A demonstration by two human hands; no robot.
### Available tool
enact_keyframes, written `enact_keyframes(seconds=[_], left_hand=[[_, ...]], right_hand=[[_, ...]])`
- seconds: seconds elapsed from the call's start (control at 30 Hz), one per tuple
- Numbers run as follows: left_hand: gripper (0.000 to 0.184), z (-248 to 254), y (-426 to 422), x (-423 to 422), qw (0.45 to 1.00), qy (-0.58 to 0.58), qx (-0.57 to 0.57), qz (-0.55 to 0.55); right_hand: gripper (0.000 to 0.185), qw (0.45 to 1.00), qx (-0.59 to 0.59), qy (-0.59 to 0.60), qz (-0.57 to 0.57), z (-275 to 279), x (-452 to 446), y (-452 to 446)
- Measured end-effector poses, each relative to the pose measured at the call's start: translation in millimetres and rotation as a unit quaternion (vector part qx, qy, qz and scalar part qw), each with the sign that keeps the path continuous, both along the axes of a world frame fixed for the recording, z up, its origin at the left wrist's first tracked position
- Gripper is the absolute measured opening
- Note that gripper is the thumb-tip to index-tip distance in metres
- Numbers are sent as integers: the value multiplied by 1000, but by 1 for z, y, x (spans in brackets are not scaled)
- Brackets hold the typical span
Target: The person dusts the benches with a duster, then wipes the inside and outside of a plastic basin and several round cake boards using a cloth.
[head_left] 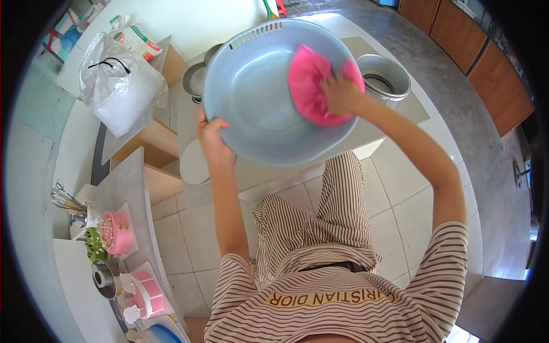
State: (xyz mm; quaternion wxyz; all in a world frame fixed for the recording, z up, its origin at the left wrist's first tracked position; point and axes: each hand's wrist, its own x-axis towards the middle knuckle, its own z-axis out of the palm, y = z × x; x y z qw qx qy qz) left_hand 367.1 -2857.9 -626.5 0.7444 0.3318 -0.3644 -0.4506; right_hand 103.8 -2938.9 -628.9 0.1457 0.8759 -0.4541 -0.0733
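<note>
Fingers (328, 87) of my right hand (341, 96) press one pink cloth (306, 83) against the inside right of one basin (251, 94), above the table (372, 124); grip closure: cannot tell. Left hand (214, 137) clamps its rim. Wiping appears underway; remaining area indeterminate. Leftward: two pink cakes (118, 233).

Smooth, glossy plastic basin (257, 97), rumpled cloth (309, 86), shiny metal tin (397, 73)
</note>
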Motion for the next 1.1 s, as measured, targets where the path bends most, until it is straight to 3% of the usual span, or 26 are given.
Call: enact_keyframes(seconds=[0.03, 0.1, 0.17, 0.23, 0.3, 0.33, 0.4, 0.43, 0.47, 0.53, 0.6, 0.63, 0.67, 0.73, 0.8, 0.87, 1.0, 1.07, 1.1], left_hand=[[60, -2, -1, -5, 1000, 0, -6, 1], [50, -7, -4, -19, 999, 40, -31, -18], [43, -29, -13, -40, 999, 30, -37, -19], [35, -39, -9, -51, 999, 19, -29, -20], [30, -33, -3, -52, 997, 15, -36, -66], [30, -32, 2, -50, 997, 13, -35, -65], [32, -28, 10, -43, 997, -24, -26, -65], [32, -22, 10, -43, 997, -25, -26, -61], [32, -16, 9, -43, 997, 5, -45, -57], [33, -14, 10, -37, 996, 37, -63, -51], [33, -19, 9, -25, 995, 31, -66, -69], [31, -10, 14, -30, 997, 25, -45, -56], [31, -10, 15, -32, 997, 26, -40, -54], [28, -11, 17, -34, 997, -12, -34, -75], [28, -15, 19, -40, 997, -15, -39, -62], [27, -27, 17, -34, 998, -18, -43, -51], [41, -27, 24, -37, 985, -151, -76, -37], [46, -16, 32, -47, 977, -192, -93, 2], [47, -14, 36, -48, 957, -260, -130, 0]], right_hand=[[68, 977, 205, -10, -54, 8, 13, 15], [70, 894, 396, -207, 43, -13, 27, 29], [63, 811, 387, -426, 106, -24, 70, 47], [49, 754, 243, -590, 158, -15, 108, 29], [36, 633, 147, -755, 85, -31, 122, -13], [36, 632, 148, -756, 85, -23, 120, -22], [38, 421, 209, -883, 26, -8, 117, -34], [35, 493, 180, -850, 47, -4, 127, -25], [35, 491, 183, -850, 49, -6, 146, -8], [25, 574, -65, -804, 138, -9, 176, 22], [15, 583, -55, -793, 170, 24, 153, 21], [16, 451, 165, -866, 136, 53, 135, 25], [18, 286, 374, -878, 92, 66, 121, 23], [18, 297, 342, -888, 82, 64, 117, 19], [16, 370, 341, -862, 56, 51, 130, 36], [14, 370, 315, -874, 34, 49, 144, 51], [12, 411, 231, -881, 46, 49, 139, 47], [12, 295, 159, -942, 28, 55, 129, 29], [12, 293, 160, -942, 33, 55, 126, 31]])
